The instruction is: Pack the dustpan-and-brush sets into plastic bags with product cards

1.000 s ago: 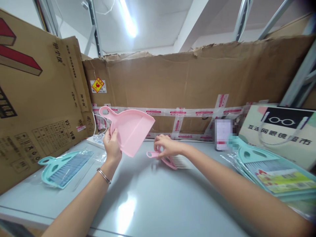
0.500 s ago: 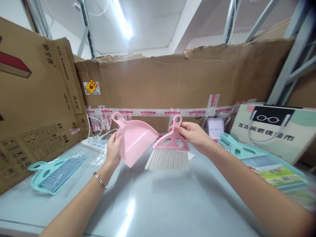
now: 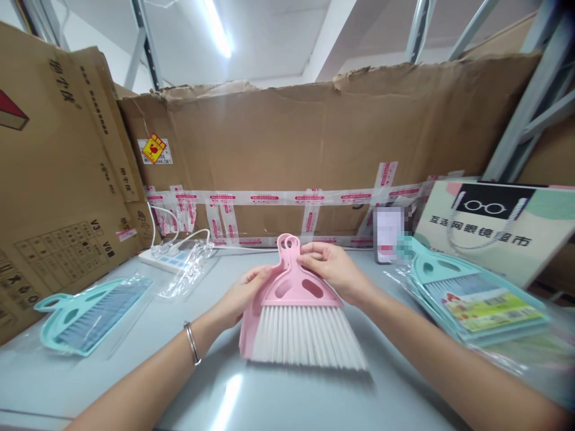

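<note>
A pink hand brush with white bristles lies over a pink dustpan, their ringed handles nearly lined up. The brush covers most of the pan, whose left side and lower left corner show. My left hand, with a silver bangle at the wrist, is closed on the dustpan's left edge; its fingertips are hidden behind the pan. From the right, my right hand pinches the brush at its neck, just below the handle ring. Both pieces are held just over the grey table.
A bagged turquoise brush set lies at left, and more turquoise sets are stacked at right. A power strip with cables sits back left. A phone and a printed bag stand back right. Cardboard walls the back.
The brush and dustpan, held apart before, have come together, the brush now over the pan. Both have moved lower and nearer to me. The view has shifted slightly.
</note>
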`<action>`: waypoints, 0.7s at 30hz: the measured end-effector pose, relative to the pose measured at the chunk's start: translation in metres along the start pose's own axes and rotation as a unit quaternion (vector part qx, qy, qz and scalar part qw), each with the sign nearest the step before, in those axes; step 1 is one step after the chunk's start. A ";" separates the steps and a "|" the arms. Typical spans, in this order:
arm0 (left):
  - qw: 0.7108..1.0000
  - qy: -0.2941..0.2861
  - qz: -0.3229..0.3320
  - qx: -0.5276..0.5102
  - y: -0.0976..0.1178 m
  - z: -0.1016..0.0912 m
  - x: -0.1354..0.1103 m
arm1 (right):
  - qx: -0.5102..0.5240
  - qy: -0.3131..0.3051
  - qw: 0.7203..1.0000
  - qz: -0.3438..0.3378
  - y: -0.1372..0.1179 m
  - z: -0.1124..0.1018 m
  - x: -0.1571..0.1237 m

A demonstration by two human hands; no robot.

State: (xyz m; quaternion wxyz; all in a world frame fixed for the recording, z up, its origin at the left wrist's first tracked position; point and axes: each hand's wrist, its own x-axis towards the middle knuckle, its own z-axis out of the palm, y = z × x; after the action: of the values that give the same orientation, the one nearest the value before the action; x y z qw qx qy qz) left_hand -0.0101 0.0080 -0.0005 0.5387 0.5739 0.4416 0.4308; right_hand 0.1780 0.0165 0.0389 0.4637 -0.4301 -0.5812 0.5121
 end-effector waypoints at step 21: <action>0.993 -0.019 0.016 0.114 -0.004 0.010 0.007 | -0.043 -0.045 0.998 0.033 0.039 0.000 0.010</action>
State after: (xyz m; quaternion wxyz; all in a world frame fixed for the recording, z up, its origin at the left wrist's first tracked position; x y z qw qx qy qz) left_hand 0.0009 0.0121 -0.0051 0.4708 0.6465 0.4681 0.3758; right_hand 0.1772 0.0308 0.0012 0.4012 -0.4453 -0.6081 0.5205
